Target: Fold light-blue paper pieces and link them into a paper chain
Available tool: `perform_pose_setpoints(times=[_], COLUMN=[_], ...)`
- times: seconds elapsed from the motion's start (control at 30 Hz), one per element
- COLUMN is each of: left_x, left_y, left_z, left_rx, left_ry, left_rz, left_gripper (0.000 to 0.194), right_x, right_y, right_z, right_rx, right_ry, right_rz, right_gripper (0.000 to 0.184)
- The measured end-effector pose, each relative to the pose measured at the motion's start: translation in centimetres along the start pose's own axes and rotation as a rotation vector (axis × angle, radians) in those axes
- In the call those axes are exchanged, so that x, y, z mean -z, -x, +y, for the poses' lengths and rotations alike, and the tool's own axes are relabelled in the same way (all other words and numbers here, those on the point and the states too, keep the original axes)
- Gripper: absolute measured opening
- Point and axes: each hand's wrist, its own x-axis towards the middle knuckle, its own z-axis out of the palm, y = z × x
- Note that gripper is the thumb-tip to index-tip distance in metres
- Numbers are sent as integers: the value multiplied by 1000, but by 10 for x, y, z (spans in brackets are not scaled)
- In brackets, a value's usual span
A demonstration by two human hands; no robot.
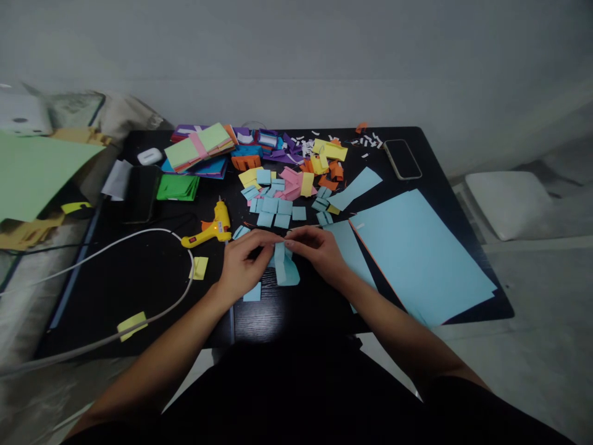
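Note:
Between my two hands hangs a strip of light blue paper [283, 266], folded and curling at its lower end. My left hand [245, 259] pinches its upper left edge, fingers closed. Opposite it, my right hand [317, 248] pinches the upper right edge with thumb and forefinger. Just beyond the fingertips lie several small light blue paper squares [273, 210]. One more blue square [252, 293] rests on the table below my left hand. A yellow glue gun [215, 225] lies to the left of that hand.
Large light blue sheets [421, 253] cover the right of the black table [259, 324]. A phone [402, 159] lies behind them. Coloured paper stacks [201, 148] and scraps line the back. A white cable [157, 316] loops across the left side, near a dark phone-like object [140, 193].

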Motion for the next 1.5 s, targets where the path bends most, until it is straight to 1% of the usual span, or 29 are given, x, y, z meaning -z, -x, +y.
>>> perform_pose_setpoints(times=[0.17,0.27,0.37,0.5,0.7,0.83,0.97,1.07,1.13,1.2,1.27,1.3,1.37,1.5], left_x=[0,-2,-3,-1,0,0,-1,2,5,7,8,8,5,-2], left_y=[1,0,-1,-2,-3,-4,-4,-4,-5,-5,-4,-3,-2,0], left_z=[0,-1,-2,-3,-2,-2,-6,-7,-4,0,4,5,6,1], left_rx=[135,147,131,131,235,262,285,258,173,55,-43,-70,-81,-29], left_ry=[55,27,8,40,132,143,143,127,80,-16,-121,-161,-221,-258], left_rz=[-26,-33,-28,-35,-47,-41,-50,-45,-35,-29,-40,-50,-63,-49], left_gripper=[17,14,12,10,12,15,17,21,24,26,33,36,37,27], right_x=[-3,-5,-6,-3,-2,-3,-3,-2,-1,1,2,2,2,1], right_y=[3,5,6,4,3,3,2,0,-1,-3,-4,-4,-4,-2], right_z=[2,3,5,6,6,7,8,8,8,8,9,10,11,13], right_rx=[127,179,169,159,175,136,125,118,107,96,96,102,124,177], right_ry=[97,129,155,184,180,166,146,154,150,106,56,42,40,94], right_rz=[58,82,73,37,45,76,57,76,118,168,202,208,201,179], right_gripper=[16,17,22,22,21,21,15,15,16,18,22,24,25,23])
